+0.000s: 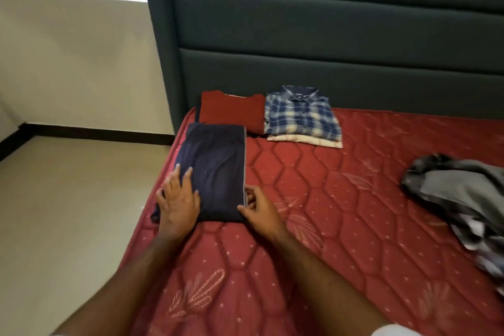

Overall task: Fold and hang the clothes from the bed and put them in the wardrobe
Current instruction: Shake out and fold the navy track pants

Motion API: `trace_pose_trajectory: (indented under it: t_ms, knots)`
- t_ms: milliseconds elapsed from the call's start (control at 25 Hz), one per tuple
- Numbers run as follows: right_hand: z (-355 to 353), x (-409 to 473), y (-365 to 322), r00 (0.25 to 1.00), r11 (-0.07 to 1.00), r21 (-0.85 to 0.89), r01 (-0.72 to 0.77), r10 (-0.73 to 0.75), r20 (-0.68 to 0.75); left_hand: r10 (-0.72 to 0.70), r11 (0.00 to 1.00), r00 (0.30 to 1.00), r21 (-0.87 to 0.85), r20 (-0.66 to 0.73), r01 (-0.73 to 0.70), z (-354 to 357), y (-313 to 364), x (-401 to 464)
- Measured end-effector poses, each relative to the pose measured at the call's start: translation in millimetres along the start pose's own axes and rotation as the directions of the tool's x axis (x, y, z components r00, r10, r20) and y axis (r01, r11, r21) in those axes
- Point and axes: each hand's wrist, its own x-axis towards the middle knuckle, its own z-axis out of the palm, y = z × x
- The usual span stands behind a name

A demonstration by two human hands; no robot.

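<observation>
Your left hand [178,200] lies flat on folded navy trousers [215,169]; your right hand [257,206] pinches their near-right corner. Quilted red mattress [341,213]; far, folded plaid shirt [301,114].

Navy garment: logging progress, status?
Left hand flat on navy garment. Right hand pinching its striped edge. Folded on mattress. Nothing blocking.

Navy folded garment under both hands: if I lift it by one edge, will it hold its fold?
Probably not. The navy garment looks soft and creased, so it would likely droop and unfold. The left hand lies flat on it, the right hand at its edge; scooping underneath seems safer. It looks light.
</observation>
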Motion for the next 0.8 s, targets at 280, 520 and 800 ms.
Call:
trace_pose_trajectory:
  t_ms: [280,520,800]
  knots:
    - [-139.8,-134.6,30.0,0.976,0.872,-0.485,0.062,0.050,0.214,0.349,0.926,0.820,-0.036,0.454,-0.375,2.5,138.5,-92.3]
    - [-351.9,-233.1,80.5,0.905,0.353,-0.857,-0.375,-0.061,-0.422,0.537,0.810,0.657,-0.107,0.529,-0.577,22.2,287.0,-151.6]
    - [-504.6,-227.9,101.2,0.516,0.489,-0.386,-0.782,0.160,-0.842,0.580,0.812,0.754,-0.155,0.308,-0.562,45.7,303.8,-169.9]
